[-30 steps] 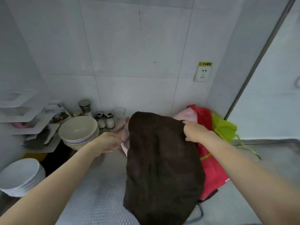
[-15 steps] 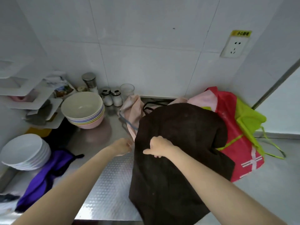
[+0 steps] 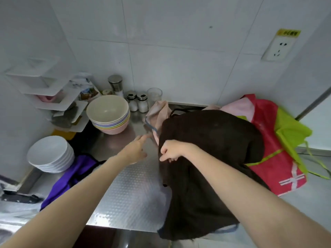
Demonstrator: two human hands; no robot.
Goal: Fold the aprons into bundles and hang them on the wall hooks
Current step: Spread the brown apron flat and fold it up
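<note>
The right hand [image 3: 172, 151] pinches the left edge of the brown apron [image 3: 211, 158] on the desk [image 3: 129, 190]; the left hand [image 3: 137, 149] reaches forward, fingers straight, holding nothing.

Right hand [image 3: 171, 151] pinches the brown apron [image 3: 206, 158]; left hand [image 3: 137, 149] reaches forward, fingers extended.

A dark brown apron [image 3: 211, 158] lies spread over the middle of the steel counter, its near end hanging past the counter's near edge. Behind and right of it sit a pale pink apron [image 3: 158, 113], a red one [image 3: 279, 158] and a lime green one [image 3: 290, 133], crumpled together. A purple apron [image 3: 71, 176] lies bunched at the near left.
</note>
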